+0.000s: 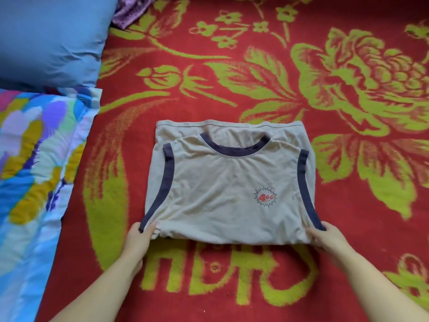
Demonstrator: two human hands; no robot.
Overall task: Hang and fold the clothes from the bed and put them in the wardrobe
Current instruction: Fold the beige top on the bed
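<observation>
Red flowered bed blanket (255, 77) holds a beige navy-trimmed sleeveless top (222, 187), folded once already. Left hand (140, 238) and right hand (325, 237) pinch its near corners; probably more folding left, and no wardrobe in sight.

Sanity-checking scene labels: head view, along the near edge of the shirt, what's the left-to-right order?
Colourful quilt → left hand gripping the shirt's corner → beige sleeveless shirt → right hand gripping the other corner → red floral blanket.
</observation>
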